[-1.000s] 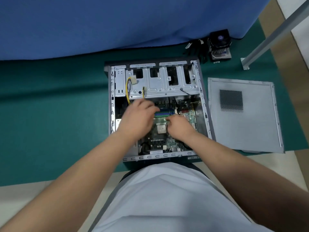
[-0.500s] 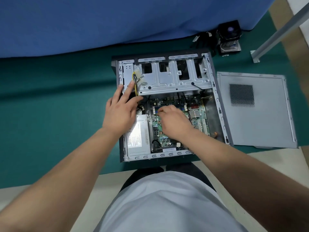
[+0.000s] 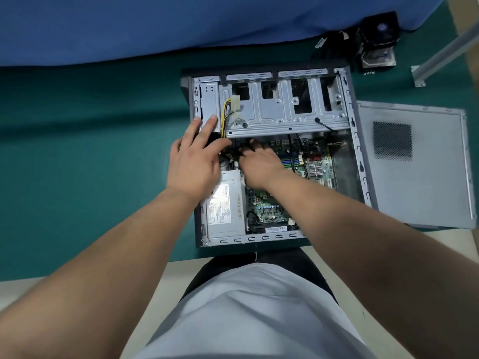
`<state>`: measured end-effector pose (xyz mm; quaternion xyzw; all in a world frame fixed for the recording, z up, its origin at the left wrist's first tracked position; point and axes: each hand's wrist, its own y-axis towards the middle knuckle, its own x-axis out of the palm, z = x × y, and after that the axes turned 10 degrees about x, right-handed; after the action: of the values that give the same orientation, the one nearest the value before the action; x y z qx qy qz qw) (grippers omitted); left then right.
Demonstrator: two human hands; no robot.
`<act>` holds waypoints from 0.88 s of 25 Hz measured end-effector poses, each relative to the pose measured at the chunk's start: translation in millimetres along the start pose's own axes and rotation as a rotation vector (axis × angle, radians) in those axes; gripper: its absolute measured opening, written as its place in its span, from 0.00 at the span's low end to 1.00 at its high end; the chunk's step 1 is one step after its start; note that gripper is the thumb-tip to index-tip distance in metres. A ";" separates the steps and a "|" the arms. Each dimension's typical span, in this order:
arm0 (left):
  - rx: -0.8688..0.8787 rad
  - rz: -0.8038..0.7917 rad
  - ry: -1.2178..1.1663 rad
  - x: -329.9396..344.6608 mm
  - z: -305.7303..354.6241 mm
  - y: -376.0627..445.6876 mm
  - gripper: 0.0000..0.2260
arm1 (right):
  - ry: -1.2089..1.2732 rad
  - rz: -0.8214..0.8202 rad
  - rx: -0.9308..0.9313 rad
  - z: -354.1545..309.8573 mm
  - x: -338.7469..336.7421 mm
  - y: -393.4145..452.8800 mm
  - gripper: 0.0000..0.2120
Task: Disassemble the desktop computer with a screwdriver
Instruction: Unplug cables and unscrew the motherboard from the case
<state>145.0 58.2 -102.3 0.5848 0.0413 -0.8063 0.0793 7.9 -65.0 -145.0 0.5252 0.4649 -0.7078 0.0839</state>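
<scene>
The open desktop computer case (image 3: pixel 347 104) lies on its side on the green mat (image 3: pixel 77 156). Inside are the grey power supply (image 3: pixel 225 206) at the left, the green motherboard (image 3: pixel 316 167) and a metal drive cage (image 3: pixel 285 112). A yellow-and-black cable with a white plug (image 3: pixel 234 106) lies over the cage. My left hand (image 3: pixel 193 161) rests flat over the case's left wall, fingers spread and holding nothing. My right hand (image 3: pixel 259 164) reaches into the black cables above the power supply; its fingertips are buried among them. No screwdriver is in view.
The removed grey side panel (image 3: pixel 414 164) lies right of the case. A black cooler fan (image 3: pixel 378 40), loose cables and a few small screws (image 3: pixel 369 73) sit behind it. A metal bar (image 3: pixel 440 53) slants at the far right. A blue cloth (image 3: pixel 155 27) covers the back.
My right hand has moved left from the middle of the motherboard to the black cables by the power supply. My left hand has slid left off the board to the case's left wall.
</scene>
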 end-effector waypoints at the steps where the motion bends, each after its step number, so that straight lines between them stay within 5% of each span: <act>1: -0.001 0.001 -0.003 -0.3 0.3 0.0 0.19 | -0.001 0.058 -0.017 0.8 0.3 -4.5 0.22; 9: -0.003 -0.004 -0.026 -2.5 1.2 -0.1 0.20 | 0.129 0.268 0.060 12.5 6.6 -45.7 0.23; 12: -0.001 0.003 -0.029 -2.8 1.0 0.1 0.20 | 0.085 0.247 0.165 16.5 5.8 -58.5 0.14; 22: 0.030 0.045 0.037 -1.2 2.6 -0.9 0.19 | 0.168 0.112 0.125 9.8 -0.2 -91.2 0.14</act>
<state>142.8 58.8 -100.3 0.6013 0.0175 -0.7939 0.0881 -53.9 -22.0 -92.7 0.6120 0.3953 -0.6831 0.0510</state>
